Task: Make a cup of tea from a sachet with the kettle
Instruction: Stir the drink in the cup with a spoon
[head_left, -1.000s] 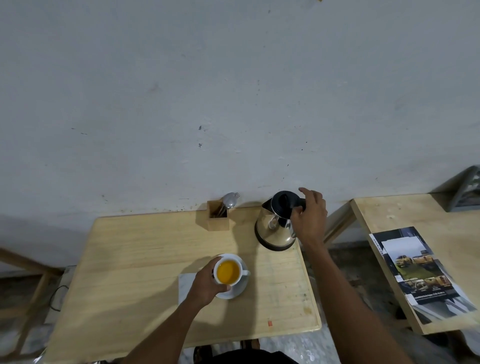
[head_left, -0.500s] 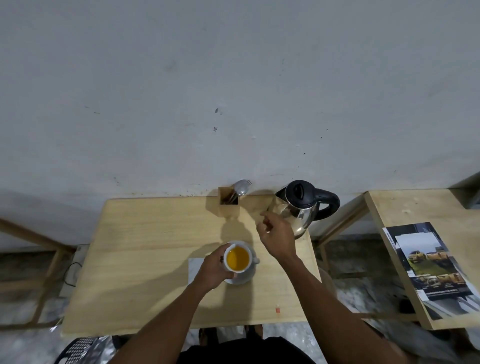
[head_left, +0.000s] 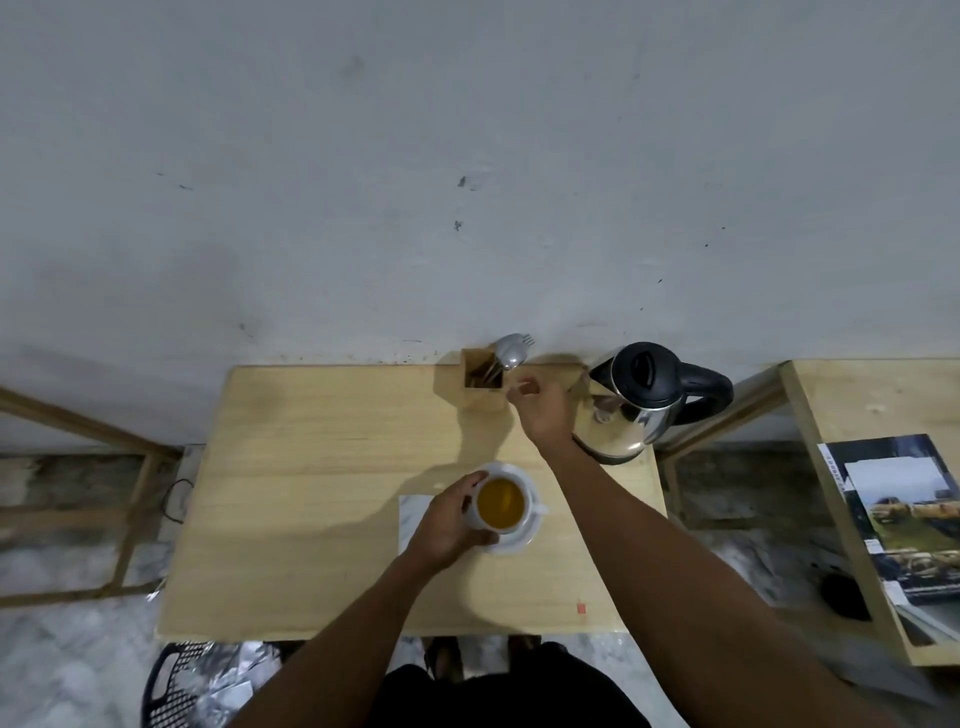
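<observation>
A white cup (head_left: 502, 505) full of amber tea stands on a white saucer (head_left: 520, 539) near the middle of the wooden table (head_left: 322, 493). My left hand (head_left: 448, 519) grips the cup's left side. The steel kettle (head_left: 636, 402) with a black lid and handle stands at the table's back right corner. My right hand (head_left: 540, 413) hovers between the kettle and a wooden cutlery holder (head_left: 480, 382), fingers apart and empty, close to the spoon (head_left: 509, 353) and fork sticking out of the holder.
A white napkin (head_left: 413, 519) lies under the saucer's left side. A second wooden table (head_left: 852, 410) at the right carries a magazine (head_left: 904, 519). A black basket (head_left: 179, 686) sits on the floor at the lower left. The wall runs right behind the table.
My right hand let go of the kettle handle and moved left to the cutlery holder. My left hand stayed on the cup. The view shifted, with the table now lower in frame.
</observation>
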